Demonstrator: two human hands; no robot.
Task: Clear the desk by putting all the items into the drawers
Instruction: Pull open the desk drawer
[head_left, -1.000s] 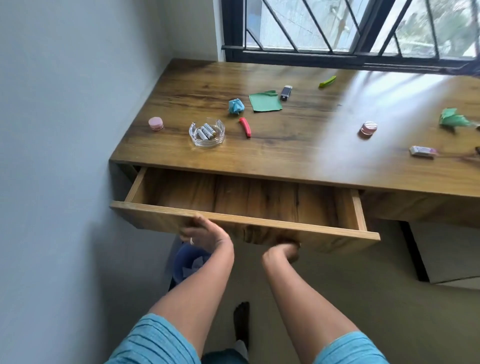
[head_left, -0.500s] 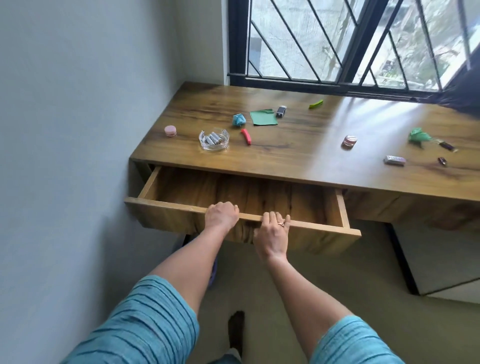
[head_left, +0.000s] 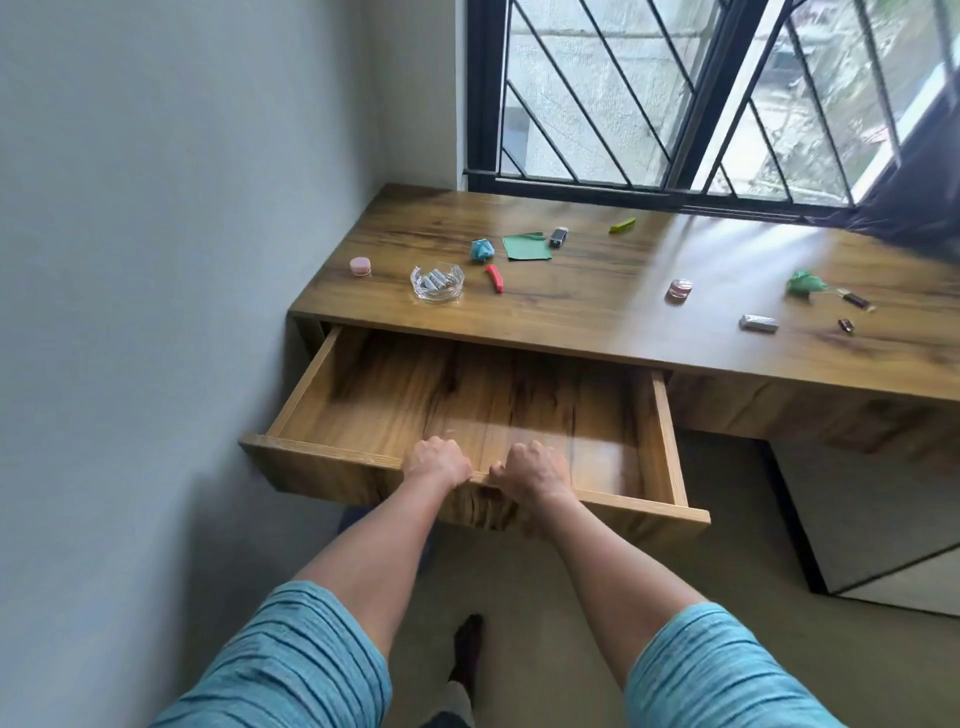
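At the front edge of the open drawer (head_left: 467, 415), the left hand (head_left: 437, 461) and right hand (head_left: 530, 466) are curled shut over its rim. Small items, apparently including a glass ashtray (head_left: 437, 283), are left on the desk (head_left: 597, 306). If pulled further, the drawer could be tipped out.

Barred window (head_left: 649, 93) behind, grey wall (head_left: 156, 260) left, possibly mirrored cabinet (head_left: 878, 525) right.

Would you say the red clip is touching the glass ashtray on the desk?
Apart. The head view shows bare wood between the red clip and the glass ashtray.
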